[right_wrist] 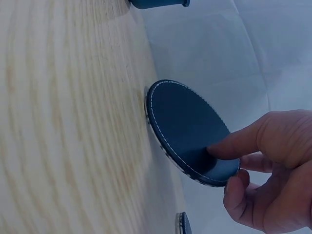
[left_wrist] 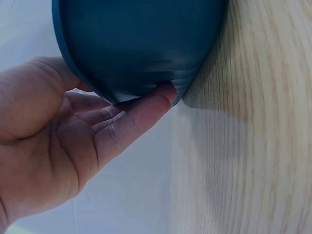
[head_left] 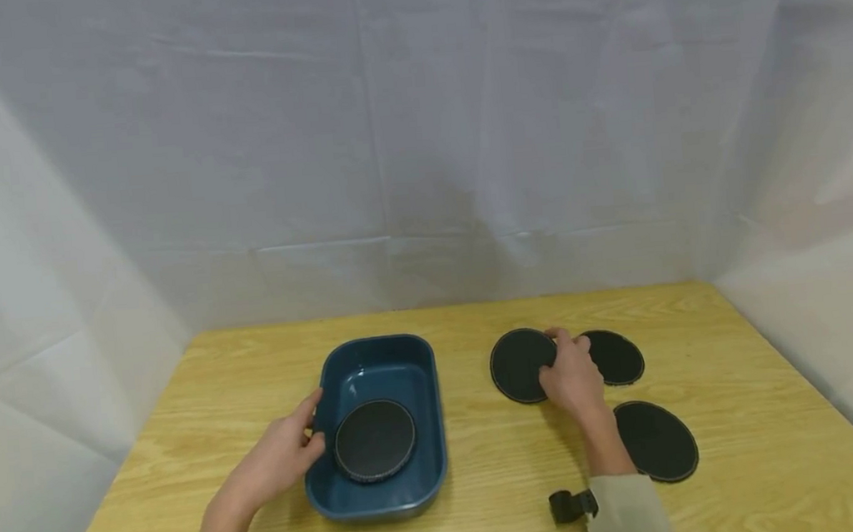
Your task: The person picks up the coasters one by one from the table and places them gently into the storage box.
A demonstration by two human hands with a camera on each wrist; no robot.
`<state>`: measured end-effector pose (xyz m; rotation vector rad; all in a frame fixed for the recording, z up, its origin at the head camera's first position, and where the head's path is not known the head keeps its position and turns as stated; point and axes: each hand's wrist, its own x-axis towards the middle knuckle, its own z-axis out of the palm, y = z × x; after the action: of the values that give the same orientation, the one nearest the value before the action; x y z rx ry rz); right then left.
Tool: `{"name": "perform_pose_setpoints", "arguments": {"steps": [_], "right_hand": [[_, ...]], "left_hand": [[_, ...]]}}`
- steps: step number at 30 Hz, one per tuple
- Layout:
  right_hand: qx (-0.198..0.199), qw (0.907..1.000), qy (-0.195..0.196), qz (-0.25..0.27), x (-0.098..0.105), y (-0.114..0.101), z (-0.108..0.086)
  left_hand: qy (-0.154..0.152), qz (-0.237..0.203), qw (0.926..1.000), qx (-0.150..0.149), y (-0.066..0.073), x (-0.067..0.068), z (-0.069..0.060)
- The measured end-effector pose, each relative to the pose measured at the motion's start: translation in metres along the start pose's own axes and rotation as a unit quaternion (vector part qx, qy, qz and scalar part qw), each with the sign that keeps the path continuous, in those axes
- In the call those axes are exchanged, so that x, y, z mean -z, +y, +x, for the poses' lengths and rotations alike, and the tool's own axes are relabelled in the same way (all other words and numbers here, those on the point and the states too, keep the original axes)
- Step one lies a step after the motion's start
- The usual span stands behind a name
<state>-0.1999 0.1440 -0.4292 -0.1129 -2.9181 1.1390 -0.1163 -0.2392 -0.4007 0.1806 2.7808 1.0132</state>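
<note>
Head view: one dish (head_left: 392, 381), four discs (head_left: 517, 367), one in right fingers (head_left: 561, 338).

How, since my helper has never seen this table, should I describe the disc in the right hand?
On the wooden table, find the blue dish. Right of it in the head view, the right hand pinches a round black disc with pale stitching. No other disc is gripped: two lie farther right, one inside the dish.
</note>
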Motion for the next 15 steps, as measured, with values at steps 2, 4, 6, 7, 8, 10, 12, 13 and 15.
{"name": "perform_pose_setpoints", "arguments": {"steps": [2, 4, 6, 7, 8, 10, 12, 13, 15], "right_hand": [[0.005, 1.0000, 0.006, -0.004, 0.003, 0.000, -0.001], [0.011, 0.9998, 0.013, -0.006, 0.006, 0.001, -0.002], [0.018, 0.9997, 0.017, -0.007, 0.009, 0.001, -0.003], [0.021, 0.9996, 0.017, -0.008, 0.010, 0.002, -0.003], [0.023, 0.9996, 0.016, -0.007, 0.010, 0.002, -0.003], [0.029, 0.9995, 0.014, -0.003, 0.011, 0.003, -0.002], [0.028, 0.9996, 0.005, 0.008, 0.012, 0.004, -0.001], [0.027, 0.9995, 0.000, 0.013, 0.012, 0.004, -0.001], [0.024, 0.9994, -0.012, 0.024, 0.013, 0.004, -0.001]], "left_hand": [[0.000, 0.000, 1.0000, -0.002, 0.000, 0.000, 0.001], [0.000, 0.003, 1.0000, -0.008, 0.000, 0.000, 0.001], [-0.001, 0.003, 0.9999, -0.011, 0.000, 0.001, 0.002], [-0.001, 0.003, 0.9999, -0.010, 0.000, 0.001, 0.003], [-0.002, 0.005, 0.9999, -0.012, 0.000, 0.001, 0.003], [-0.002, 0.005, 0.9999, -0.011, 0.000, 0.002, 0.004], [-0.002, 0.006, 0.9999, -0.011, 0.000, 0.002, 0.004], [-0.002, 0.007, 0.9999, -0.011, 0.000, 0.002, 0.004], [-0.002, 0.009, 0.9999, -0.010, 0.000, 0.002, 0.004]]}}
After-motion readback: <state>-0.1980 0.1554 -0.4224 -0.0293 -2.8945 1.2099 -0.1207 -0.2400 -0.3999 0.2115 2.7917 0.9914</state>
